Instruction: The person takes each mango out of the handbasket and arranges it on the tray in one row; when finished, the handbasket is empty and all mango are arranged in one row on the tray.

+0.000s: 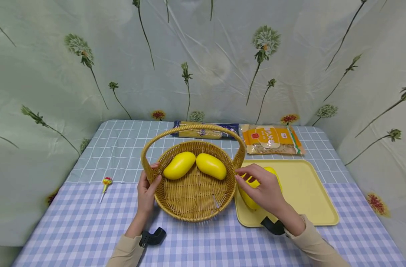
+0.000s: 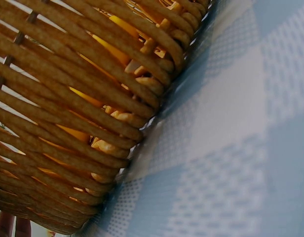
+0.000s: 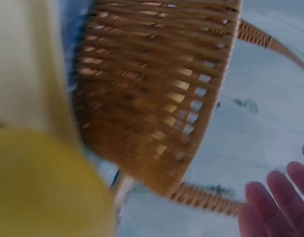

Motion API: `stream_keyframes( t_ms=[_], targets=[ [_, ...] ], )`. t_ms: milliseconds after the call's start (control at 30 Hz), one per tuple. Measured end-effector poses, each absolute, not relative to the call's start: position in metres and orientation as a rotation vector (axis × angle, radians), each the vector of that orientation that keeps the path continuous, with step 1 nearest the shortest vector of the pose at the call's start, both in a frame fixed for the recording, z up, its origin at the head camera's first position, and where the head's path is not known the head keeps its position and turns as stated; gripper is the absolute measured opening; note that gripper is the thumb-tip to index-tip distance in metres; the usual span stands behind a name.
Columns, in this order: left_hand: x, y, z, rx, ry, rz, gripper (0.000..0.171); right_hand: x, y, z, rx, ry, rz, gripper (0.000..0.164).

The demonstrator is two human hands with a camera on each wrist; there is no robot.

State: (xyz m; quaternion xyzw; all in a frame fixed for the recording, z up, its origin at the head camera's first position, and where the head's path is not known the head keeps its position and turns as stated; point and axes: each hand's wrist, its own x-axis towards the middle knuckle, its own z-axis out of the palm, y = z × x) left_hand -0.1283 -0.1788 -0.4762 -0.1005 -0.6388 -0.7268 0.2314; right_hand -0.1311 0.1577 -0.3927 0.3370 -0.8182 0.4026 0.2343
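Note:
On the table stands a round wicker basket (image 1: pixel 193 202) with a tall arched handle. Two yellow mangoes, one on the left (image 1: pixel 179 165) and one on the right (image 1: pixel 211 166), lie inside against its far wall. My left hand (image 1: pixel 147 193) grips the basket's left rim by the foot of the handle, thumb toward me. Over the left part of a yellow tray (image 1: pixel 303 193) hovers my right hand (image 1: pixel 264 187), loosely bent and holding nothing, fingertips by the basket's right rim. Beneath it, more yellow mango (image 1: pixel 248 198) shows on the tray; the hand hides how many pieces lie there.
Behind the basket lies a blue-ended pack of spaghetti (image 1: pixel 206 131). An orange and clear food bag (image 1: pixel 271 139) sits beyond the tray. A wrapped lollipop (image 1: pixel 106 183) rests on the checked cloth at left. A flower-printed curtain (image 1: pixel 216 70) hangs behind the table.

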Motion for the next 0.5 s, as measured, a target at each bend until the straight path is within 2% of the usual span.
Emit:
stream_keyframes(
  t_ms=[267, 500],
  targets=[
    [-0.129, -0.179, -0.477, -0.304, -1.741, -2.003, 0.031, -0.140, 0.121, -0.384, 0.997, -2.361, 1.119, 0.019],
    [-0.128, -0.179, -0.478, -0.299, -1.742, -2.006, 0.031, -0.149, 0.097, -0.372, 0.888, -2.691, 0.962, 0.030]
  ],
)
